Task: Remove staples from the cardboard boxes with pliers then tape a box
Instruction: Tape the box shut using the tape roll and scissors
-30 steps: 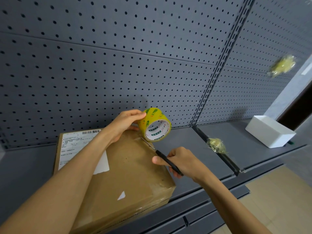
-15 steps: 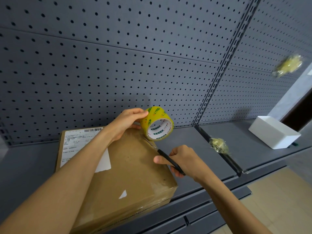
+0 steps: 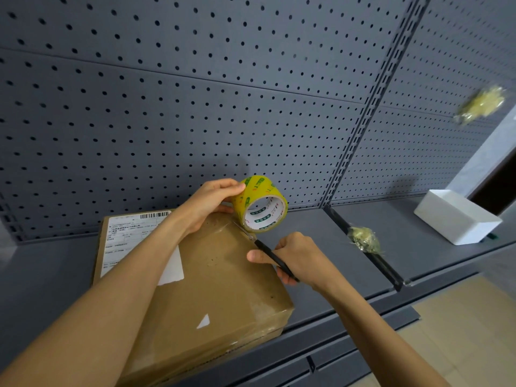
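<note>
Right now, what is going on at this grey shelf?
A person is taping a brown cardboard box that lies on a grey metal shelf. The left hand holds a yellow roll of packing tape at the box's far edge. The right hand grips a black-handled cutting tool with its tip at the tape just below the roll. A white rectangular tray and a crumpled wad of used tape sit to the right.

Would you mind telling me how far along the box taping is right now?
Done: clear tape already lies over the cardboard box. In hand: the left hand holds the yellow tape roll at the far edge while the right hand brings black-handled scissors to the strip. Left: cutting the strip free; no pliers are visible.
</note>
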The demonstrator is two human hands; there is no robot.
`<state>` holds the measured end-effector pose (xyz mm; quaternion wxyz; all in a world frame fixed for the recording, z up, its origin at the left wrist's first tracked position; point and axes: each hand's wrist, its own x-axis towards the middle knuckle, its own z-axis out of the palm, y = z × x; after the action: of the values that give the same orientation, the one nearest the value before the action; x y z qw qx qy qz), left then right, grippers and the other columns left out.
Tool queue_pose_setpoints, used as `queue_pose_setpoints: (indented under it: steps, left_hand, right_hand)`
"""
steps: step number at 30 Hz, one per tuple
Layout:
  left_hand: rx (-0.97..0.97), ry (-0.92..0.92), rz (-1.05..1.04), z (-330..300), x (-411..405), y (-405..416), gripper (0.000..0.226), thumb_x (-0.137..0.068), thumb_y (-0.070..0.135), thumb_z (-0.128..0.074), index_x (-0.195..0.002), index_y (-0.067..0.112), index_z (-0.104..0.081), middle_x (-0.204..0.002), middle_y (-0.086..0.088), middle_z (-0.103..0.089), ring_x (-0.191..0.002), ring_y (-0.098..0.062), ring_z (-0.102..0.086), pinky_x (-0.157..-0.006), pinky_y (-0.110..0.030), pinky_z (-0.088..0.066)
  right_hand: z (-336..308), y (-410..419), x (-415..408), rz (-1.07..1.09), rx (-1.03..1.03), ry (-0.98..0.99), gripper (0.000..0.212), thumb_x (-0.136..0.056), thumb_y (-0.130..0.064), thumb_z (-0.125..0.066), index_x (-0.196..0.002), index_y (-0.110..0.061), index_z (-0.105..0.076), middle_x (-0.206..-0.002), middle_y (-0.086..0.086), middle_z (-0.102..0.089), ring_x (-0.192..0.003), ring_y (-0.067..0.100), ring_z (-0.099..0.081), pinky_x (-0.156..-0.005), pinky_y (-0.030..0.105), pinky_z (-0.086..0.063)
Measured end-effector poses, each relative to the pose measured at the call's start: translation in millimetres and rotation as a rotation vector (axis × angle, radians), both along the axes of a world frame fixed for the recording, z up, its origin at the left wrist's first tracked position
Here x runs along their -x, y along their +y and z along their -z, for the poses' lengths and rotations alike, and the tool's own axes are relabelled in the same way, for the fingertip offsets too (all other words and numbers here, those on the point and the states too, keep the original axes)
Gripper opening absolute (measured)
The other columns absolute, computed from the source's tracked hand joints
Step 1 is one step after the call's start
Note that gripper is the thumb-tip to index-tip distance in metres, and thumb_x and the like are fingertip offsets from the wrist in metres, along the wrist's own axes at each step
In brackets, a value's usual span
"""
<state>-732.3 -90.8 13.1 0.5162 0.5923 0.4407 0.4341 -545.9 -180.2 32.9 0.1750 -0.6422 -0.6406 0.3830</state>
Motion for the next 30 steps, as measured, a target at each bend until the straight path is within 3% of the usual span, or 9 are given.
queue_pose_setpoints:
  steps: [11, 26, 30]
  left_hand:
    - [-0.002, 0.002, 0.009, 0, 0, 0, 0.023, -0.092, 0.035, -0.054, -0.094, 0.016, -0.068, -0.091, 0.000, -0.067, -0.092, -0.013, -0.062, -0.082, -0.028, -0.049]
    - [-0.018, 0.020, -0.019, 3, 4, 0, 0.023, -0.092, 0.037, -0.054, -0.093, 0.018, -0.068, -0.095, -0.002, -0.067, -0.094, -0.016, -0.062, -0.079, -0.028, -0.047]
    - [-0.026, 0.019, -0.025, 7, 4, 0, 0.023, -0.091, 0.037, -0.054, -0.092, 0.018, -0.067, -0.095, -0.005, -0.067, -0.094, -0.018, -0.062, -0.081, -0.030, -0.047]
  right_hand:
    - [0, 10, 6, 0.005, -0.002, -0.005, 0.054, -0.065, -0.052, -0.081, -0.061, -0.006, -0.054, -0.047, 0.005, -0.053, -0.033, 0.009, -0.047, -0.039, 0.017, -0.042]
    - [-1, 20, 12, -0.086, -0.044, -0.027, 0.051, -0.069, -0.048, -0.080, -0.054, -0.011, -0.048, -0.030, -0.004, -0.046, -0.029, 0.007, -0.045, -0.038, 0.015, -0.041]
    - [0, 23, 14, -0.121, -0.063, -0.058, 0.049, -0.069, -0.051, -0.079, -0.059, -0.013, -0.049, -0.038, -0.002, -0.051, -0.033, 0.011, -0.049, -0.040, 0.017, -0.044]
